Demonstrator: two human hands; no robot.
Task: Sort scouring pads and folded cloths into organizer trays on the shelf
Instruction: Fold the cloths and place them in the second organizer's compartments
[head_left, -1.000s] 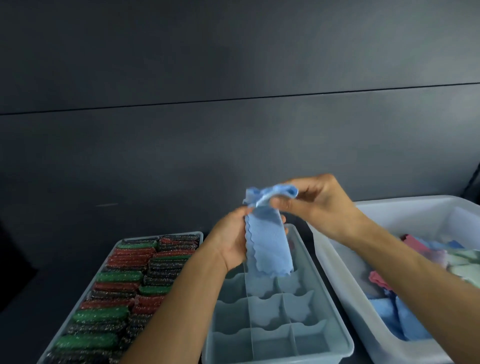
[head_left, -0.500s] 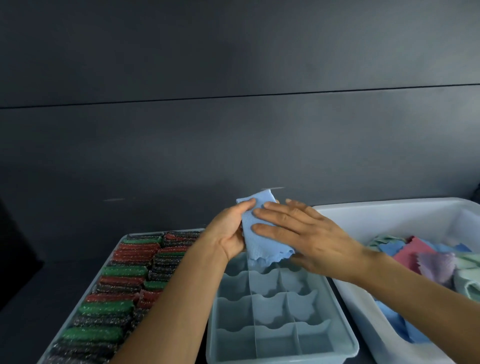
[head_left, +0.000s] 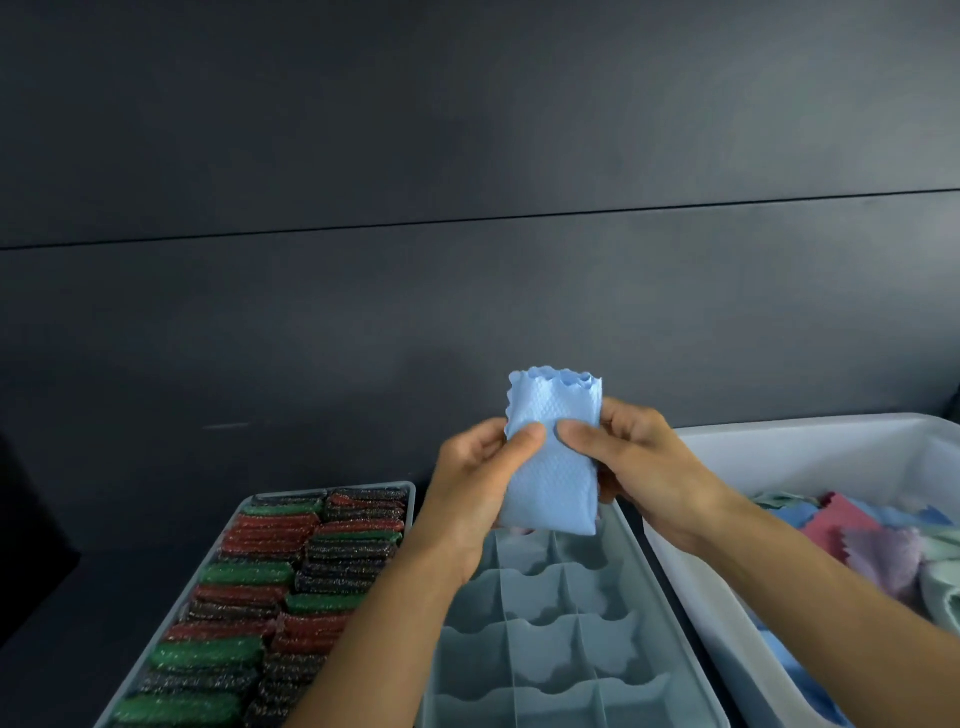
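Head view: left hand (head_left: 475, 480) and right hand (head_left: 641, 470) both pinch the folded blue cloth (head_left: 553, 457), thumbs in front

Dark grey wall (head_left: 467, 130) w/ horiz. seam (head_left: 467, 219), dim light, dark surface (head_left: 104, 597) below.

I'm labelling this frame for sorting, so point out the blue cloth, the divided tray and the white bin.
blue cloth (head_left: 553, 457): head view, textured front face.
divided tray (head_left: 540, 587): head view, a bare compartment.
white bin (head_left: 805, 465): head view, bare far wall.
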